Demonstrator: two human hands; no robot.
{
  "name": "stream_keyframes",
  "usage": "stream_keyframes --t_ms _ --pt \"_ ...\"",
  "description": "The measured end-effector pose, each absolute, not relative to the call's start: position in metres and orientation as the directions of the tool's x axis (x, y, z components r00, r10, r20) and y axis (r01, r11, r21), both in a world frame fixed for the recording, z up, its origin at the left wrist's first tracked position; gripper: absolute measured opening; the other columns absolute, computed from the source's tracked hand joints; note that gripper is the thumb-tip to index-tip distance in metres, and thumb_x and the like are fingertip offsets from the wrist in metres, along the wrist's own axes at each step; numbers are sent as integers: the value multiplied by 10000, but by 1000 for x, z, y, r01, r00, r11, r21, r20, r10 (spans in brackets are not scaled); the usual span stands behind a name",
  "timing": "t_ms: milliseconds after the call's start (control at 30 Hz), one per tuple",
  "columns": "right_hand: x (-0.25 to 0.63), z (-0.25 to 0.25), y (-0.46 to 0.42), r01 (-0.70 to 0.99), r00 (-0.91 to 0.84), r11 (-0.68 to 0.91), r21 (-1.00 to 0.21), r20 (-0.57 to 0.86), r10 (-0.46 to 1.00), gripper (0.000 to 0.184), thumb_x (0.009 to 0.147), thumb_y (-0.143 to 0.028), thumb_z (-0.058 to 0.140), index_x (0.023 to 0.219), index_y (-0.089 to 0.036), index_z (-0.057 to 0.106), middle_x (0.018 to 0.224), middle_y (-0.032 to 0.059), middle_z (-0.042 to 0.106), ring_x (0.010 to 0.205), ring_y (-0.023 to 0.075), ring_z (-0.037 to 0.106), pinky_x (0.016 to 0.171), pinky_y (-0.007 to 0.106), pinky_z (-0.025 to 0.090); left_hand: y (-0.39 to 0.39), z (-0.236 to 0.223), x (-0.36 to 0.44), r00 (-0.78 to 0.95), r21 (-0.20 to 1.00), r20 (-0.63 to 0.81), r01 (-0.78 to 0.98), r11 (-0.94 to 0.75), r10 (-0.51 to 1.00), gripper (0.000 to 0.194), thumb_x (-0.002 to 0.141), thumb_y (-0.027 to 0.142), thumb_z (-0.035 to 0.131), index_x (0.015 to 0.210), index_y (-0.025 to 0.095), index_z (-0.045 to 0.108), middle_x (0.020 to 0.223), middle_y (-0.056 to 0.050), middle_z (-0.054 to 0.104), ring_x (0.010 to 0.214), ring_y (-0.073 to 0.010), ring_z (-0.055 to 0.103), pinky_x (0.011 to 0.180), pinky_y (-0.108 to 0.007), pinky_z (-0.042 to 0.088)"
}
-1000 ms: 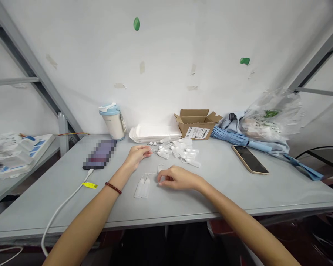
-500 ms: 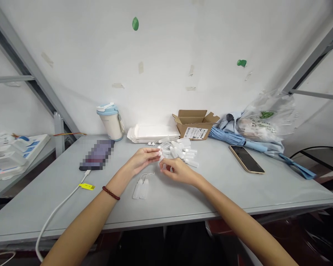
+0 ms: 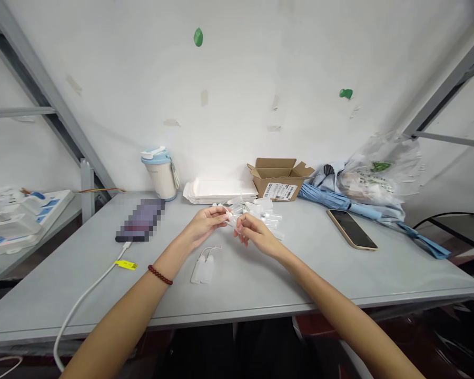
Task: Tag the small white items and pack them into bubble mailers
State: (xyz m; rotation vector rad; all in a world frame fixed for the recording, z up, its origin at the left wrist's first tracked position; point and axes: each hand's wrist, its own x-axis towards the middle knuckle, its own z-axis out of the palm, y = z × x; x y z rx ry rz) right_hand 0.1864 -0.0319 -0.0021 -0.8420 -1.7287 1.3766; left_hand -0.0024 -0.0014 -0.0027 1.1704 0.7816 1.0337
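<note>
Over the middle of the table, my left hand (image 3: 204, 225) is closed in a pinch on the white end of a small translucent bottle (image 3: 232, 220). My right hand (image 3: 256, 234) pinches the same bottle from the other side; fingers partly hide it. Nearer to me lie two translucent white bottles (image 3: 203, 269), side by side, with thin white cords at their tops. Just behind my hands is a loose pile of similar clear bottles (image 3: 266, 205), several of them with white tops.
Behind the pile are a stack of white packets (image 3: 221, 190) and an open cardboard box (image 3: 278, 181). A tumbler (image 3: 160, 176) and a cabled phone (image 3: 140, 221) stand left. To the right are another phone (image 3: 351, 229), a folded blue umbrella (image 3: 339, 202) and a plastic bag (image 3: 379, 168).
My right hand has shifted slightly right and turned, its fingers now on the side of the bottle. My left hand keeps its pinch. The whole view has shifted slightly.
</note>
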Motion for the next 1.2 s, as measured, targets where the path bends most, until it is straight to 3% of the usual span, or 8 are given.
stream_keyframes --t_ms 167,267,433,633,733,933,1033,1200 --pt "184 0 -30 -259 -456 -166 -952 -31 889 215 738 -307 574 824 -225 395 670 -38 555 495 81 447 486 224 386 -1 -4 1 310 963 76 -271 12 948 278 627 265 782 868 154 698 837 -27 643 818 -131 566 806 -279 419" --pt "184 -1 -29 -326 -479 -267 -907 -86 874 243 721 -298 581 837 -227 380 627 -55 531 443 63 390 461 210 350 -3 -4 3 276 970 75 -241 -6 958 273 608 274 791 832 145 702 860 -37 658 820 -142 577 840 -306 425" --pt "183 -2 -31 -212 -420 -101 -972 -3 907 197 767 -332 525 854 -226 383 627 -64 527 459 71 401 476 221 366 -6 1 2 312 986 7 -162 46 950 288 634 365 771 792 134 703 763 -45 662 731 -152 592 793 -331 460" --pt "181 -9 -31 9 -365 237 -971 218 905 133 837 -341 433 880 -218 406 633 -72 486 481 72 396 462 211 353 -13 8 4 266 996 -76 73 59 961 393 669 499 703 581 136 580 568 -9 566 488 -116 536 515 -264 420" --pt "181 -10 -30 -15 -374 194 -981 185 909 147 835 -357 423 878 -221 388 598 -87 451 462 70 374 444 205 346 -13 6 5 286 994 -78 92 54 955 407 675 518 688 590 142 556 575 8 552 420 -99 506 469 -259 394" --pt "182 -5 -29 -141 -369 -19 -990 35 929 190 788 -371 468 867 -235 360 566 -106 442 414 53 343 430 193 335 -8 1 3 334 997 76 6 -83 939 324 637 401 753 823 146 679 851 -61 658 775 -176 612 663 -280 472" --pt "182 -3 -29 -171 -361 -61 -983 5 932 223 770 -391 494 855 -235 361 558 -107 438 408 50 338 425 191 327 -8 1 2 299 995 92 -4 -96 950 304 601 358 781 802 148 696 935 -70 660 797 -175 598 720 -298 475" --pt "182 -1 -29 -152 -362 -48 -987 11 932 203 783 -385 476 849 -234 357 530 -117 401 394 48 314 421 186 311 -11 3 4 334 1000 9 -11 -6 943 337 669 458 721 789 145 690 849 -73 659 744 -165 599 688 -297 479"
